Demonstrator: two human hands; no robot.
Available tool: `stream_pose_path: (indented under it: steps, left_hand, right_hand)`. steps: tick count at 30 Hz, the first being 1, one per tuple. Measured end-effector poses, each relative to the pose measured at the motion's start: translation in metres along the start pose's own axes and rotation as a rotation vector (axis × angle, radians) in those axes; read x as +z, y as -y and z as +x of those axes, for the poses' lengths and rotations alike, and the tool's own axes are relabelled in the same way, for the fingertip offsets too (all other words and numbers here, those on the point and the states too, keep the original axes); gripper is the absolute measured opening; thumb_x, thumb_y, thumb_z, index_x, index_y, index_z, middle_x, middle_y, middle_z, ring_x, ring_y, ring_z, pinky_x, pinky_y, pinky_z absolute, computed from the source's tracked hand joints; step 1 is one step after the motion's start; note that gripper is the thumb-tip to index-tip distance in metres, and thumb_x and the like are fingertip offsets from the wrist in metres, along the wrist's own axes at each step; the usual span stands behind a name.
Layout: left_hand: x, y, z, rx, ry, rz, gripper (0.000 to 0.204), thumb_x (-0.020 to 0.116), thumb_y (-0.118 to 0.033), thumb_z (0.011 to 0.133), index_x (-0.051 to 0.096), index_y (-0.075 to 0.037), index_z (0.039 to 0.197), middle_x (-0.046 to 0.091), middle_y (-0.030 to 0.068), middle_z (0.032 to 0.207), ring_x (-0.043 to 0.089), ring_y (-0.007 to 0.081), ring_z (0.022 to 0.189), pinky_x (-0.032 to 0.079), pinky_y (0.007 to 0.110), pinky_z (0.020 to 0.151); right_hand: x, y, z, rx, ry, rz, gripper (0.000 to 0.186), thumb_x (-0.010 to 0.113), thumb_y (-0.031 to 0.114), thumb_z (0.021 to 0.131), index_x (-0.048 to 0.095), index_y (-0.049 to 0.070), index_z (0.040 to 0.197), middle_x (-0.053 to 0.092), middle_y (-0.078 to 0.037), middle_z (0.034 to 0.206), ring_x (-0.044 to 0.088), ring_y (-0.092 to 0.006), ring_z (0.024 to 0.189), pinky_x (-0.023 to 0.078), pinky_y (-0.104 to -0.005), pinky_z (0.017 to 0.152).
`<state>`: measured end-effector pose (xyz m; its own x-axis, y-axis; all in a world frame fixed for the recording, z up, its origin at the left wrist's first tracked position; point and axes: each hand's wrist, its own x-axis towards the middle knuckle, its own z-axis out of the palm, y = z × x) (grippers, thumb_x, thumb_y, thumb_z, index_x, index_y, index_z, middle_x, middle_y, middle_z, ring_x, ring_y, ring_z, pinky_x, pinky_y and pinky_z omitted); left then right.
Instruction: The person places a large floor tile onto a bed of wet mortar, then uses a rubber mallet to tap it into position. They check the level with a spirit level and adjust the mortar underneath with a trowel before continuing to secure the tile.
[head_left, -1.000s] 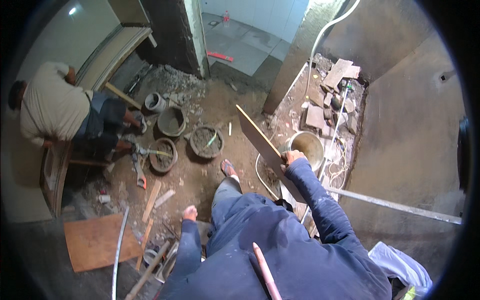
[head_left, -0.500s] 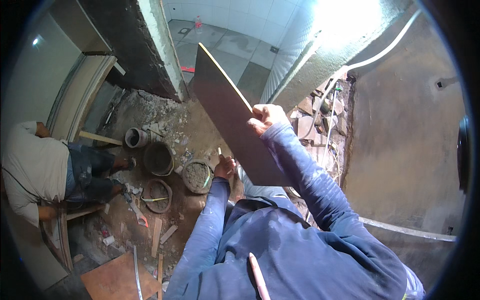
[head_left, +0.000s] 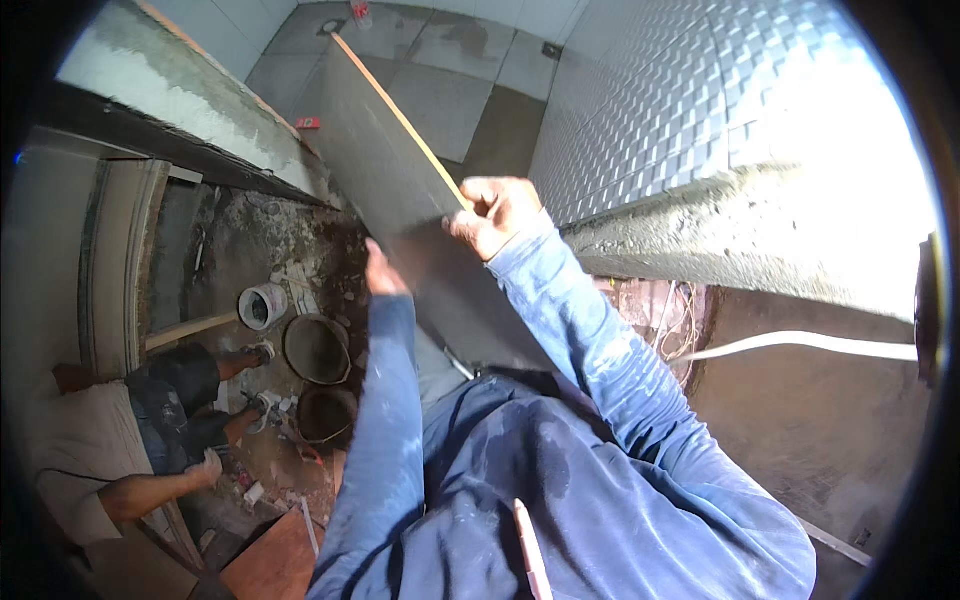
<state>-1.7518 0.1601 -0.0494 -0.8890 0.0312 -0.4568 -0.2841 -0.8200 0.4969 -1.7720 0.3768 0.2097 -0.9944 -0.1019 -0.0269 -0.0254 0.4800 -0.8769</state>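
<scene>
A large grey rectangular tile (head_left: 400, 190) with a lighter orange edge is tilted in front of my body. My right hand (head_left: 500, 215) is closed around its upper right edge, thumb and fingers pinching it. At the tile's left edge is my left hand (head_left: 384, 275), touching it; some of its fingers are hidden and slightly blurred. The tile's lower end comes close to my shirt. A small pale stick-like thing (head_left: 458, 364) shows by the lower edge; its kind is unclear.
A patterned white wall (head_left: 650, 120) and a rough ledge (head_left: 740, 225) stand to the right. Ahead is a tiled floor (head_left: 440, 100). At left, a co-worker (head_left: 110, 440) sits near a bucket (head_left: 263, 306) and a dark tub (head_left: 317, 348). A white hose (head_left: 810, 343) crosses at right.
The tile has shifted forward and left, nearer the tiled room, with my right hand still on it. My left hand has moved up and left to its edge. The view has turned.
</scene>
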Motion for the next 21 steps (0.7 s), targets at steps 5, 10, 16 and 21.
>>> stream_pose_path:
  steps: [5,10,16,21]
  left_hand:
    - [0.076,-0.048,0.134,0.161,0.035,0.100,0.058,0.057,-0.046,0.100,0.056,0.005,0.128,0.064,0.0171,0.123,0.063,0.0300,0.108,0.052,0.044,0.097]
    - [0.189,-0.104,0.239,0.198,-0.012,0.277,0.064,0.061,-0.048,0.097,0.054,0.006,0.131,0.061,0.0178,0.128,0.060,0.0301,0.115,0.046,0.043,0.103]
    - [0.239,-0.122,0.377,0.084,0.043,0.449,0.071,0.061,-0.050,0.095,0.050,0.007,0.136,0.060,0.0181,0.130,0.060,0.0343,0.114,0.048,0.047,0.099]
    - [0.207,-0.093,0.429,0.029,-0.083,0.567,0.068,0.059,-0.048,0.096,0.053,0.009,0.132,0.062,0.0214,0.126,0.065,0.0349,0.105,0.054,0.047,0.091]
  right_hand:
    - [-0.033,0.007,0.093,-0.054,0.107,-0.008,0.015,0.075,0.013,0.085,0.066,0.004,0.078,0.055,0.002,0.065,0.051,-0.0063,0.064,0.043,-0.0270,0.057]
    - [-0.115,-0.056,0.137,-0.041,-0.185,0.487,0.054,0.050,0.049,0.100,0.066,0.001,0.118,0.068,-0.009,0.099,0.062,-0.0170,0.091,0.050,-0.0327,0.081]
    - [0.012,-0.226,0.144,0.740,-0.766,1.450,0.036,0.066,0.008,0.077,0.062,0.003,0.113,0.068,-0.009,0.110,0.063,-0.0244,0.110,0.051,-0.0389,0.095]
    - [0.132,-0.217,0.189,0.393,-0.608,1.362,0.055,0.075,0.005,0.082,0.053,0.005,0.132,0.062,-0.008,0.127,0.059,-0.0225,0.119,0.051,-0.0412,0.098]
